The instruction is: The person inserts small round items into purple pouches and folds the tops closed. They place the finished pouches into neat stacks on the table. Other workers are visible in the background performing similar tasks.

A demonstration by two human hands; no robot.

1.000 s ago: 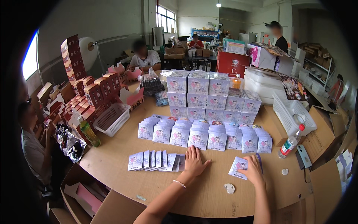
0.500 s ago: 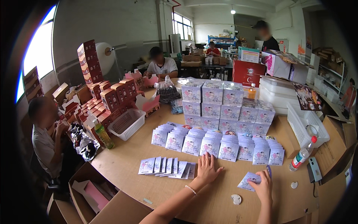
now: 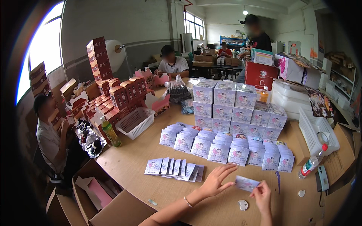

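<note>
My right hand (image 3: 262, 196) pinches a flat lavender printed packet (image 3: 247, 183) by its right end, above the tabletop. To its left, my left hand (image 3: 218, 181) is open with fingers stretched out and holds nothing. The left thumb is close to the packet's left edge; whether they touch I cannot tell. Beyond the hands stand rows of similar lavender packets (image 3: 218, 152), some with round coloured pieces showing at their backs. A fanned set of packets (image 3: 174, 168) lies left of my left hand. A white round piece (image 3: 243, 205) rests beside my right hand.
Lavender boxes (image 3: 222, 109) are stacked behind the rows. At right are a red-capped bottle (image 3: 312, 162), a phone (image 3: 322, 177), a white basket (image 3: 316, 132) and a purple strip (image 3: 278, 182). Left are another basket (image 3: 135, 123), a green bottle (image 3: 109, 132), red boxes and co-workers.
My right hand has raised the packet and turned it flatter. My left hand has left the front of the rows and come beside it. The view has shifted slightly.
</note>
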